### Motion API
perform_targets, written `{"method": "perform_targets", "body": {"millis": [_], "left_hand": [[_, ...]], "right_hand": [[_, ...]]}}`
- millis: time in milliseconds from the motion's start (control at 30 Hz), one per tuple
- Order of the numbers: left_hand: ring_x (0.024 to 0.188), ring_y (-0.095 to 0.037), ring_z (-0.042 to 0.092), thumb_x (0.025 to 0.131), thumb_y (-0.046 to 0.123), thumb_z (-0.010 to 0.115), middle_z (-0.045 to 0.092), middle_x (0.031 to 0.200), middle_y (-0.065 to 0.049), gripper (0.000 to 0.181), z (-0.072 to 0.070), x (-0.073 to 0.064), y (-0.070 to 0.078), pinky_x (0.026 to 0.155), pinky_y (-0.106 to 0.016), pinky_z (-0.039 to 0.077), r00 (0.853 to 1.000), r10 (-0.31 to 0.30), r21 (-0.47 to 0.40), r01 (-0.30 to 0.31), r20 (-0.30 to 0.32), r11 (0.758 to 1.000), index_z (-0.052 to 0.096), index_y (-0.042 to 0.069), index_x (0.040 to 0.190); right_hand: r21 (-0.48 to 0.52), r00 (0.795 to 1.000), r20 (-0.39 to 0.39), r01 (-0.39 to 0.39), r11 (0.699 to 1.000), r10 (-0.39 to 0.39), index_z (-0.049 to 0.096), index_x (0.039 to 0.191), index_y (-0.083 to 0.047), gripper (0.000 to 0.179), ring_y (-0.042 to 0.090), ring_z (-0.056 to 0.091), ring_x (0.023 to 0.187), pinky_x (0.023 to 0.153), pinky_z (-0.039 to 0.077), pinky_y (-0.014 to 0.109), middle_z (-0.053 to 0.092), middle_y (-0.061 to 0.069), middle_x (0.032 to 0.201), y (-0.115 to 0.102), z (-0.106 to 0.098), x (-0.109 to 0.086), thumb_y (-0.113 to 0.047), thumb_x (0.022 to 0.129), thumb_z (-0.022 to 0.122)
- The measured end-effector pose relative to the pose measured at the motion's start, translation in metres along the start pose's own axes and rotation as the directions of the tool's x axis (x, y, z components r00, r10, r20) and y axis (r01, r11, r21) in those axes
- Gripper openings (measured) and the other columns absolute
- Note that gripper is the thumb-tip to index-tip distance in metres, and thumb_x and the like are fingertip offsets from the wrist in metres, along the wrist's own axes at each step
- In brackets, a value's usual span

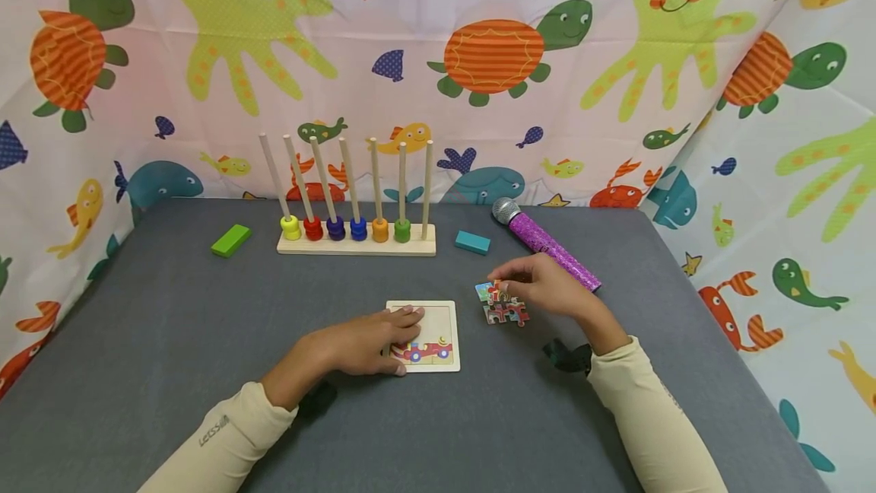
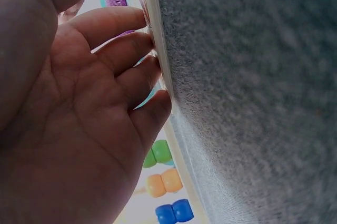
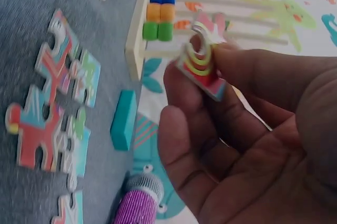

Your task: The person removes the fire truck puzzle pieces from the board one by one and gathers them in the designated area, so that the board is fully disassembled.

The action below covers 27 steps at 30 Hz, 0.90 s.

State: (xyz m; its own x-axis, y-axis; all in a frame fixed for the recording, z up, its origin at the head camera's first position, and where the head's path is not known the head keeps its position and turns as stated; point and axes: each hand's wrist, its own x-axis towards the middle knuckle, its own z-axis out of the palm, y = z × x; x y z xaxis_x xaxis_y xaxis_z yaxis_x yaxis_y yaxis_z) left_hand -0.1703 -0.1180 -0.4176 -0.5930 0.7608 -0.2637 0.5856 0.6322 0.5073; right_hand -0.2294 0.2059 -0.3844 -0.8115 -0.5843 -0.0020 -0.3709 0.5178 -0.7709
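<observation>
In the head view my left hand (image 1: 366,341) rests on a square wooden puzzle board (image 1: 445,318), with its fingers spread over the left part. Below the fingertips, a red vehicle picture shows on the board. The left wrist view has these fingers fairly straight, their tips at the board's pale edge (image 2: 160,50). My right hand (image 1: 547,284) is over several loose jigsaw pieces (image 1: 505,314) to the right of the board. Between thumb and fingers it pinches one puzzle piece (image 3: 200,63), red with yellow arcs, raised off the table.
Behind the board stands a wooden peg rack (image 1: 356,246) with coloured beads low on its upright rods. A green block (image 1: 231,240) lies to its left, a teal block (image 1: 472,242) to its right. A purple glittery microphone (image 1: 554,249) lies beyond my right hand.
</observation>
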Motion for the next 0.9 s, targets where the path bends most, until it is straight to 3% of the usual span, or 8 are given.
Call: {"method": "perform_targets", "body": {"millis": [433,900], "left_hand": [[0.146,-0.025,0.014,0.093,0.025,0.067,0.021,0.159,-0.009,0.064,0.0,-0.001,-0.002,0.114,-0.046,0.019,1.0,0.016,0.001,-0.016,-0.01,1.0,0.04,0.003,0.147],[0.147,-0.023,0.012,0.094,0.027,0.066,0.02,0.16,-0.007,0.064,0.001,-0.003,-0.002,0.115,-0.044,0.016,1.0,0.012,-0.001,-0.012,0.001,1.0,0.04,0.005,0.148]], "right_hand": [[-0.068,0.993,0.107,-0.043,0.997,0.05,0.071,0.107,0.004,0.019,0.017,0.054,0.075,0.065,0.047,0.027,0.07,0.005,0.092,0.017,-0.026,-0.011,0.001,0.091,0.061],[-0.094,0.972,0.184,-0.133,0.987,0.149,0.072,0.1,0.003,0.016,0.015,0.052,0.067,0.058,0.046,0.028,0.067,0.006,0.085,0.041,-0.028,-0.013,0.007,0.089,0.06]]}}
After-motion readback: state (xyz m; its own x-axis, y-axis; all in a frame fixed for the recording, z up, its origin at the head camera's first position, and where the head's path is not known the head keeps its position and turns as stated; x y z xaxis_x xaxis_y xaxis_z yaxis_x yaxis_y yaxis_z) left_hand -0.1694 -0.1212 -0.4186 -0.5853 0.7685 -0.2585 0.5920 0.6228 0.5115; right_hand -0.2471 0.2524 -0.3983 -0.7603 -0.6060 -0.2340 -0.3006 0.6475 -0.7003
